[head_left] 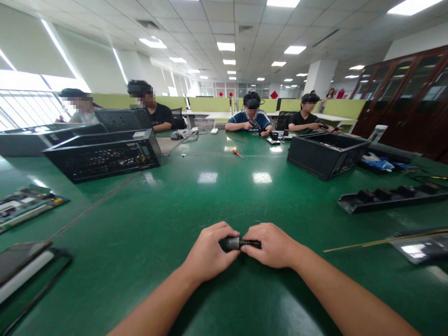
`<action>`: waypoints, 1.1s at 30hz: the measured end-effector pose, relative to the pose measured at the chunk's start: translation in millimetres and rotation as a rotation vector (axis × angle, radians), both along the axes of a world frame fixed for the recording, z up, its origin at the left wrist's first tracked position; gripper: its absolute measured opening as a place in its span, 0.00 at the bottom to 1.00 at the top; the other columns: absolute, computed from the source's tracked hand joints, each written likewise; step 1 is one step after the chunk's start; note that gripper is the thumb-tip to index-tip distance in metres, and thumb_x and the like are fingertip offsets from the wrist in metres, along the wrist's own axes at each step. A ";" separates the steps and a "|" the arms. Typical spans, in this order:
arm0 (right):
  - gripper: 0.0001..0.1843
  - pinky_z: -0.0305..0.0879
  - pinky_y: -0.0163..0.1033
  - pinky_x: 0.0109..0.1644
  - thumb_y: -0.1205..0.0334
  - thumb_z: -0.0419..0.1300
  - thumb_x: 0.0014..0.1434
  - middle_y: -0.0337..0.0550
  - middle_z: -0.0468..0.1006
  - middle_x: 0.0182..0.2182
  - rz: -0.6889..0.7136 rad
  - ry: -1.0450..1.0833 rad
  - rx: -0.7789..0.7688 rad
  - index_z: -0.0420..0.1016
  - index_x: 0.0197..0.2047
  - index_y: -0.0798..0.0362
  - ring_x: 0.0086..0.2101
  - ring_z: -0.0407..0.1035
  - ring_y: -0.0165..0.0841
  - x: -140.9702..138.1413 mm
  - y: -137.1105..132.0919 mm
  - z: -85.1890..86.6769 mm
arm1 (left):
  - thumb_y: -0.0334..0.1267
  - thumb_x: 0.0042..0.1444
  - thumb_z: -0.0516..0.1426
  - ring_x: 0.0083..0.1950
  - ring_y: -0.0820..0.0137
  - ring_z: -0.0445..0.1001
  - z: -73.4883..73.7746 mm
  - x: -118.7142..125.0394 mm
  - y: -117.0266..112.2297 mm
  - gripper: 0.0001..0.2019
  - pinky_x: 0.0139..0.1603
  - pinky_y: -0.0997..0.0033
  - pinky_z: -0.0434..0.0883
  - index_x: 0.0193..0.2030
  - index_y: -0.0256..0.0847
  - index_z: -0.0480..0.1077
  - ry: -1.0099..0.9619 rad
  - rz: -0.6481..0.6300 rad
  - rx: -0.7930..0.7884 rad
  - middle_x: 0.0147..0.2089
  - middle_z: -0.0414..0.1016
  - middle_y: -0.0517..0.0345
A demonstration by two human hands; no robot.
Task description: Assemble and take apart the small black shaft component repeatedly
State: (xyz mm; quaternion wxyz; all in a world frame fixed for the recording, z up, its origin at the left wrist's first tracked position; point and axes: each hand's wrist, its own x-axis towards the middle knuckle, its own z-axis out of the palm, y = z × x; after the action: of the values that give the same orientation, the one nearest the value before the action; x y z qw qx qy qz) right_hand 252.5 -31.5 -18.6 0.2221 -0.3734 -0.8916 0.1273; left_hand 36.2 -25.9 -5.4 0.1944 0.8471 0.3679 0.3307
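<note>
A short, dark metal cylinder (233, 243) with a thinner ribbed shaft (250, 243) lies sideways between my hands, just above the green table; its exact kind I cannot make out. My left hand (210, 252) is closed around the thick grey barrel at the left, thumb below and fingers above. From the other side, my right hand (273, 245) pinches the slim shaft near where it meets the barrel. The fingertips of both hands almost touch at the joint. Part of the piece is hidden by the fingers.
Black computer cases (105, 158) stand at left and another case (325, 154) at right. A circuit board (28, 205) lies far left. A red screwdriver (238, 153) rests mid-table. Thin yellowish rods (371, 242) and a black rail (392, 197) lie right. Several people sit opposite.
</note>
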 end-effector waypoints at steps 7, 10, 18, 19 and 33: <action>0.10 0.62 0.37 0.40 0.57 0.59 0.65 0.42 0.80 0.32 -0.013 -0.005 -0.012 0.78 0.37 0.52 0.34 0.72 0.34 0.5 -0.7 0.2 | 0.29 0.47 0.64 0.39 0.66 0.77 1.7 -0.3 -0.9 0.10 0.42 0.67 0.73 0.38 0.42 0.78 0.011 0.005 0.001 0.37 0.79 0.56; 0.10 0.62 0.37 0.40 0.57 0.58 0.65 0.42 0.80 0.32 -0.011 -0.007 -0.011 0.78 0.37 0.52 0.34 0.73 0.34 0.8 -0.4 0.4 | 0.29 0.47 0.64 0.39 0.66 0.77 1.7 -0.8 -1.1 0.09 0.42 0.67 0.72 0.38 0.41 0.78 0.014 0.014 -0.001 0.37 0.78 0.56; 0.10 0.61 0.37 0.40 0.57 0.58 0.65 0.43 0.81 0.33 -0.009 -0.016 -0.009 0.78 0.38 0.53 0.35 0.73 0.34 0.8 0.0 0.3 | 0.29 0.48 0.64 0.39 0.66 0.77 -1.1 -2.1 0.0 0.10 0.42 0.68 0.72 0.38 0.41 0.78 0.028 0.015 -0.006 0.37 0.78 0.56; 0.10 0.61 0.37 0.40 0.57 0.59 0.65 0.43 0.80 0.33 -0.009 -0.017 -0.007 0.78 0.38 0.53 0.35 0.73 0.34 0.9 -0.1 0.2 | 0.29 0.48 0.64 0.39 0.66 0.77 -1.1 -2.0 0.0 0.10 0.42 0.68 0.72 0.38 0.41 0.78 0.027 0.013 -0.005 0.37 0.78 0.56; 0.09 0.61 0.37 0.39 0.58 0.59 0.64 0.42 0.80 0.32 -0.013 -0.007 -0.021 0.79 0.38 0.53 0.34 0.72 0.33 1.5 -0.7 1.6 | 0.29 0.48 0.64 0.39 0.66 0.78 -0.8 -2.4 1.3 0.09 0.41 0.68 0.73 0.38 0.42 0.78 0.021 0.005 0.027 0.37 0.79 0.55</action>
State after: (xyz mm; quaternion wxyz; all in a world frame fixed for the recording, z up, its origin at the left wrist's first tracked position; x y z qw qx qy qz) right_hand 254.0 -32.3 -17.0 0.2158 -0.3818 -0.8886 0.1342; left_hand 33.8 -24.6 -6.1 0.1783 0.8521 0.3676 0.3270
